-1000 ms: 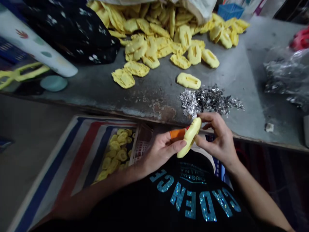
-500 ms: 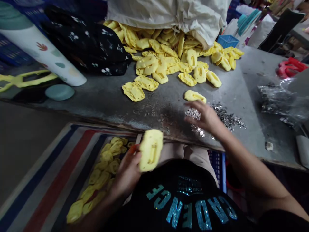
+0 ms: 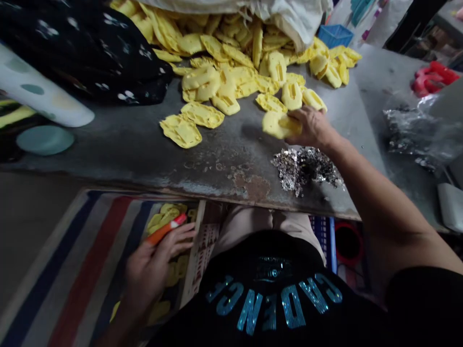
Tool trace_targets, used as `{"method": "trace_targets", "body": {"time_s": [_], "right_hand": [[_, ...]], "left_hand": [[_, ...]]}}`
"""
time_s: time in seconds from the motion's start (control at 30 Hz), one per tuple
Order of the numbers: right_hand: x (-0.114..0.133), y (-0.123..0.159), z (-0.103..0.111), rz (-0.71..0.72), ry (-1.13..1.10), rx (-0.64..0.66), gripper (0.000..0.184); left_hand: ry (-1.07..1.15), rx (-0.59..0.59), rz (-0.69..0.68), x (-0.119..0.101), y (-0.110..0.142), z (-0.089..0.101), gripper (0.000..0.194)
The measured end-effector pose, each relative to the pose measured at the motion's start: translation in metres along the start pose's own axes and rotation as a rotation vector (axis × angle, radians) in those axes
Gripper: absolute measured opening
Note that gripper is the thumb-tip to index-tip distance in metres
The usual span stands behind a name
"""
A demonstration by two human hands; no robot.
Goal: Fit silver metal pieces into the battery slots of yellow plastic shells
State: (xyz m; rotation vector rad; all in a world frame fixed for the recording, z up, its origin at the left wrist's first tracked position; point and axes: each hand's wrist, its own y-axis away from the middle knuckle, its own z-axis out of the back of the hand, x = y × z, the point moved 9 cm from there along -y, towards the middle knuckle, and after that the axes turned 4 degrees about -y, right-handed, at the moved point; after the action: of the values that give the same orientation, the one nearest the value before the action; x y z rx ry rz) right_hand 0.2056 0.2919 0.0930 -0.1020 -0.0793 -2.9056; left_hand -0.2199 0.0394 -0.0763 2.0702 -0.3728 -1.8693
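At the table, my right hand [image 3: 313,127] is closed round the end of a yellow plastic shell [image 3: 280,125], a rounded oblong piece held just above the surface. Close in front of that hand spreads a pile of small shiny metal pieces [image 3: 302,166]. My left hand [image 3: 155,262] hovers over the bin of yellow shells [image 3: 164,217] below the table edge, fingers stretched out and apart. An orange sleeve-like piece with a red tip [image 3: 166,230] runs along its thumb side; it looks worn on the digit. No shell shows in that hand.
A heap of yellow shells [image 3: 231,79] spills from a white sack [image 3: 282,14] at the back. A black patterned cloth bag [image 3: 90,58] and a bottle [image 3: 43,89] stand left. A clear bag of metal pieces [image 3: 415,130] and red objects [image 3: 434,77] lie right.
The yellow shell has left my left hand, which has moved down-left over the bin and opened. My right hand has moved up from the metal pieces and grasped a yellow shell from the table.
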Motion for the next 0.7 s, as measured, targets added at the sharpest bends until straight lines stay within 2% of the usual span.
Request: {"method": "trace_targets", "body": {"time_s": [0.03, 0.07, 0.13, 0.17, 0.2, 0.23, 0.3, 0.33, 0.4, 0.5, 0.57, 0.63, 0.7], "right_hand": [[0.017, 0.018, 0.011, 0.099, -0.007, -0.052, 0.079], [0.04, 0.04, 0.02, 0.256, -0.023, -0.086, 0.086], [0.089, 0.097, 0.027, 0.571, -0.036, -0.139, 0.086], [0.111, 0.128, 0.024, 0.722, -0.032, -0.143, 0.072], [0.127, 0.156, 0.018, 0.807, -0.029, -0.136, 0.054], [0.138, 0.181, 0.01, 0.86, -0.024, -0.141, 0.045], [0.143, 0.219, -0.004, 0.882, -0.052, -0.196, 0.044], [0.136, 0.233, -0.009, 0.859, -0.103, -0.229, 0.046], [0.101, 0.248, -0.016, 0.712, -0.264, -0.283, 0.049], [0.014, 0.25, -0.031, 0.248, -0.457, -0.376, 0.034], [-0.028, 0.248, -0.048, 0.044, -0.445, -0.371, 0.024], [-0.047, 0.243, -0.065, -0.009, -0.402, -0.325, 0.019], [-0.056, 0.238, -0.077, -0.023, -0.372, -0.301, 0.018]], "left_hand": [[0.017, 0.004, -0.036, -0.009, -0.009, -0.02, 0.033], [0.025, 0.088, -0.008, -0.013, -0.016, -0.048, 0.044], [0.144, 0.423, 0.172, -0.017, -0.02, -0.12, 0.063], [0.192, 0.583, 0.273, -0.019, -0.016, -0.153, 0.065], [0.226, 0.695, 0.347, -0.022, -0.013, -0.178, 0.062], [0.223, 0.799, 0.434, -0.022, -0.007, -0.199, 0.063], [0.155, 0.894, 0.564, -0.017, 0.003, -0.222, 0.069], [0.11, 0.913, 0.605, -0.014, 0.006, -0.229, 0.071], [0.055, 0.901, 0.604, -0.014, 0.01, -0.238, 0.074], [0.099, 0.834, 0.496, -0.028, 0.009, -0.255, 0.078], [0.163, 0.754, 0.464, -0.036, 0.007, -0.264, 0.077], [0.206, 0.721, 0.483, -0.037, 0.007, -0.272, 0.076], [0.224, 0.737, 0.512, -0.034, 0.01, -0.277, 0.077]]}}
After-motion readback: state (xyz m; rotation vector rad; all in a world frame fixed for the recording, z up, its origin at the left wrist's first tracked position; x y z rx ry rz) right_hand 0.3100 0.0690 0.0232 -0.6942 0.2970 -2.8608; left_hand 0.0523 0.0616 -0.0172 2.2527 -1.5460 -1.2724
